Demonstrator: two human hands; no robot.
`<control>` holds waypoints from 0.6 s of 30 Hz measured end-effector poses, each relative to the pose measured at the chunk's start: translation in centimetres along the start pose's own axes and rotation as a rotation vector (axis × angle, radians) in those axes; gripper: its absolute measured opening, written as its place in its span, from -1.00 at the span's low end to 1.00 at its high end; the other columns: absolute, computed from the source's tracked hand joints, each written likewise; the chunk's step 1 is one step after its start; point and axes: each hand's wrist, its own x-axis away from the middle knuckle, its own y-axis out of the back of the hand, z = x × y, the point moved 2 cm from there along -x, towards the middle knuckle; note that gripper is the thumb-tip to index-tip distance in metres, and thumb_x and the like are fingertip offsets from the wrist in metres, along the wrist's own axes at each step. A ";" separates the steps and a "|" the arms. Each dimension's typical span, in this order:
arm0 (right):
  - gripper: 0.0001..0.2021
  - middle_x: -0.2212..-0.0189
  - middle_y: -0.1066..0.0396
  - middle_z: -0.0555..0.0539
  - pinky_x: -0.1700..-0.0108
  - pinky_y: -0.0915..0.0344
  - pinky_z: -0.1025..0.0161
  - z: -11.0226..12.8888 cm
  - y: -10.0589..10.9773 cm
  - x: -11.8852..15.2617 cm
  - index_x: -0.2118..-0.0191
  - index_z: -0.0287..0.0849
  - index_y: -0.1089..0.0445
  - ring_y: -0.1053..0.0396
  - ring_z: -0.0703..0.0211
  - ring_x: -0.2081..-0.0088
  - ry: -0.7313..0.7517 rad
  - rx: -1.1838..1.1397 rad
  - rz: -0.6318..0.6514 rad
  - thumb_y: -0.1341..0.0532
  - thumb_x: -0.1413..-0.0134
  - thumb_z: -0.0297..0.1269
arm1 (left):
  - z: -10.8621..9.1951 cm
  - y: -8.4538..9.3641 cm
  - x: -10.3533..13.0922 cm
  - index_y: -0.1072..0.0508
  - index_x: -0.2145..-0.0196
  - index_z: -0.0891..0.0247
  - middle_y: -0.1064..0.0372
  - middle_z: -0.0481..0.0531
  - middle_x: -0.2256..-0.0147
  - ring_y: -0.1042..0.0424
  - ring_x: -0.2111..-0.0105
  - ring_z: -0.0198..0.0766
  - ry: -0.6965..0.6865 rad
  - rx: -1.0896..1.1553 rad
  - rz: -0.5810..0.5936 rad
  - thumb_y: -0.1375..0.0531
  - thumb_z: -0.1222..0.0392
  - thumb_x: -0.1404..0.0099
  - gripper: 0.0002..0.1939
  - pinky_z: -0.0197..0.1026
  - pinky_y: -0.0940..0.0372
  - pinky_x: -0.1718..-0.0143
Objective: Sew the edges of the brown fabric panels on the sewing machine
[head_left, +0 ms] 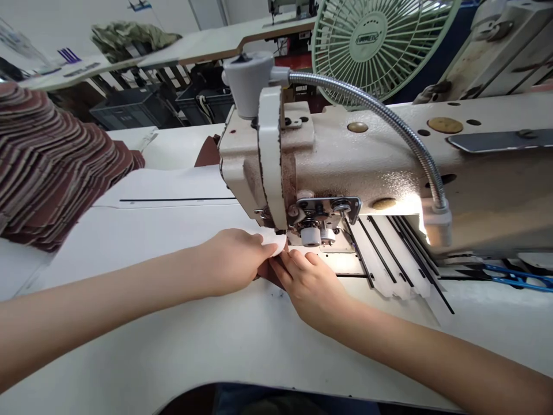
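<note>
A white sewing machine [246,150] stands over the table, its needle area lit by a lamp. Just left of the needle area, my left hand [233,260] pinches the edge of a white sheet [173,225], its thumb on top. Beneath both hands a dark brown piece [270,274] shows in part. My right hand [309,285] lies with its fingers close together on that brown piece, in front of the presser area, near the left thumb. The needle itself is hidden behind the machine's parts.
Stacked brown pieces [56,167] rise at the left. White strips with black lines [389,253] lie right of the needle area, blue-handled scissors [514,275] farther right. A green fan [369,37] and a flexible lamp neck [389,115] are beyond. Dark bins [133,108] stand behind.
</note>
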 end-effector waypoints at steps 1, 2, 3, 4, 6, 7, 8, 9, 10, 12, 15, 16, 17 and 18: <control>-0.52 0.00 -0.36 -0.38 0.37 -0.21 0.11 0.2 -0.1 -0.4 -0.10 -0.48 -0.31 -0.26 -0.08 0.16 -0.007 0.000 0.011 -0.11 0.00 -0.48 | -0.1 0.1 -0.2 -0.40 0.11 0.21 -0.39 0.03 0.39 -0.40 0.48 -0.22 0.002 0.001 0.022 -0.07 0.31 -0.21 -0.72 -0.26 -0.23 0.47; -0.54 0.03 -0.37 -0.37 0.38 -0.21 0.11 0.4 -0.2 -0.8 -0.07 -0.47 -0.34 -0.26 -0.06 0.20 -0.020 -0.002 0.013 -0.11 0.00 -0.49 | -0.3 0.2 -0.4 -0.39 0.10 0.21 -0.40 0.03 0.37 -0.41 0.46 -0.22 0.005 -0.006 0.047 -0.07 0.31 -0.22 -0.72 -0.26 -0.24 0.45; -0.58 0.07 -0.39 -0.37 0.40 -0.21 0.12 0.7 -0.3 -1.2 -0.04 -0.46 -0.36 -0.27 -0.05 0.22 -0.035 -0.005 0.007 -0.10 0.00 -0.51 | -0.5 0.3 -0.5 -0.38 0.09 0.22 -0.41 0.04 0.34 -0.42 0.44 -0.21 0.013 -0.019 0.069 -0.07 0.32 -0.22 -0.71 -0.25 -0.25 0.43; -0.61 0.11 -0.41 -0.38 0.42 -0.21 0.12 0.9 -0.4 -1.5 0.01 -0.46 -0.39 -0.28 -0.05 0.24 -0.053 -0.002 -0.008 -0.09 -0.01 -0.52 | -0.7 0.6 -0.7 -0.38 0.10 0.23 -0.42 0.05 0.31 -0.43 0.42 -0.20 0.024 -0.027 0.076 -0.08 0.34 -0.21 -0.71 -0.24 -0.26 0.40; -0.66 0.22 -0.44 -0.39 0.45 -0.23 0.12 1.3 -0.8 -2.0 0.07 -0.47 -0.42 -0.30 -0.04 0.29 -0.095 0.012 -0.038 -0.05 -0.05 -0.56 | -1.2 1.1 -1.0 -0.39 0.13 0.27 -0.43 0.10 0.25 -0.44 0.37 -0.16 0.047 -0.063 0.112 -0.08 0.39 -0.19 -0.72 -0.21 -0.27 0.37; -0.66 0.26 -0.46 -0.38 0.45 -0.24 0.12 1.5 -1.0 -2.1 0.09 -0.47 -0.43 -0.31 -0.03 0.31 -0.110 0.026 -0.050 -0.03 -0.06 -0.58 | -1.5 1.3 -1.1 -0.40 0.15 0.28 -0.43 0.12 0.23 -0.45 0.34 -0.14 0.059 -0.081 0.140 -0.07 0.42 -0.18 -0.72 -0.20 -0.27 0.36; -0.66 0.26 -0.47 -0.38 0.43 -0.27 0.11 1.6 -1.2 -2.0 0.09 -0.47 -0.43 -0.33 -0.04 0.31 -0.108 0.044 -0.069 -0.01 -0.08 -0.60 | -1.7 1.5 -1.2 -0.40 0.17 0.29 -0.43 0.13 0.23 -0.45 0.33 -0.13 0.071 -0.092 0.165 -0.07 0.44 -0.18 -0.73 -0.20 -0.26 0.37; -0.65 0.23 -0.48 -0.38 0.39 -0.31 0.09 1.6 -1.4 -1.8 0.06 -0.47 -0.43 -0.36 -0.05 0.27 -0.092 0.065 -0.097 0.00 -0.09 -0.62 | -1.7 1.6 -1.3 -0.41 0.19 0.29 -0.43 0.13 0.24 -0.45 0.32 -0.11 0.084 -0.090 0.181 -0.07 0.45 -0.18 -0.75 -0.19 -0.26 0.38; -0.63 0.16 -0.48 -0.38 0.32 -0.34 0.07 1.5 -1.6 -1.5 0.03 -0.47 -0.41 -0.37 -0.07 0.20 -0.067 0.086 -0.132 0.00 -0.10 -0.62 | -1.7 1.7 -1.4 -0.41 0.21 0.29 -0.44 0.12 0.26 -0.45 0.33 -0.11 0.093 -0.076 0.180 -0.06 0.45 -0.20 -0.76 -0.19 -0.25 0.39; -0.62 0.03 -0.44 -0.35 0.14 -0.36 0.06 1.1 -1.8 -0.6 -0.03 -0.45 -0.38 -0.35 -0.06 0.03 -0.007 0.109 -0.203 -0.01 -0.12 -0.61 | -1.5 1.7 -1.5 -0.41 0.24 0.29 -0.44 0.11 0.31 -0.45 0.36 -0.11 0.088 -0.034 0.136 -0.03 0.40 -0.26 -0.80 -0.19 -0.22 0.42; -0.62 -0.03 -0.41 -0.31 0.11 -0.36 0.12 0.3 -2.0 0.3 -0.05 -0.47 -0.37 -0.33 0.00 -0.01 0.017 0.090 -0.242 0.01 -0.16 -0.61 | -1.0 1.0 -1.7 -0.39 0.23 0.29 -0.43 0.10 0.34 -0.44 0.37 -0.12 0.050 0.001 0.039 0.01 0.34 -0.31 -0.81 -0.20 -0.20 0.44; -0.61 -0.02 -0.41 -0.32 0.18 -0.37 0.13 0.2 -2.0 0.4 -0.06 -0.49 -0.36 -0.35 0.00 0.04 0.006 0.084 -0.240 0.02 -0.17 -0.61 | -0.9 0.7 -1.8 -0.39 0.23 0.30 -0.43 0.10 0.33 -0.44 0.36 -0.12 0.046 0.003 0.021 0.01 0.35 -0.31 -0.80 -0.20 -0.21 0.44; -0.61 -0.01 -0.41 -0.35 0.26 -0.37 0.14 0.2 -2.0 0.4 -0.06 -0.51 -0.35 -0.37 0.00 0.10 -0.012 0.084 -0.240 0.02 -0.17 -0.61 | -0.9 0.4 -1.8 -0.38 0.22 0.31 -0.43 0.10 0.33 -0.45 0.35 -0.12 0.047 0.004 0.014 0.01 0.36 -0.29 -0.80 -0.20 -0.22 0.43; -0.61 0.00 -0.42 -0.39 0.34 -0.35 0.15 0.2 -2.0 0.3 -0.07 -0.53 -0.34 -0.38 -0.01 0.16 -0.031 0.088 -0.238 0.03 -0.17 -0.60 | -0.9 0.2 -1.8 -0.37 0.22 0.31 -0.43 0.10 0.32 -0.45 0.35 -0.12 0.052 0.005 0.009 0.03 0.39 -0.28 -0.79 -0.20 -0.23 0.42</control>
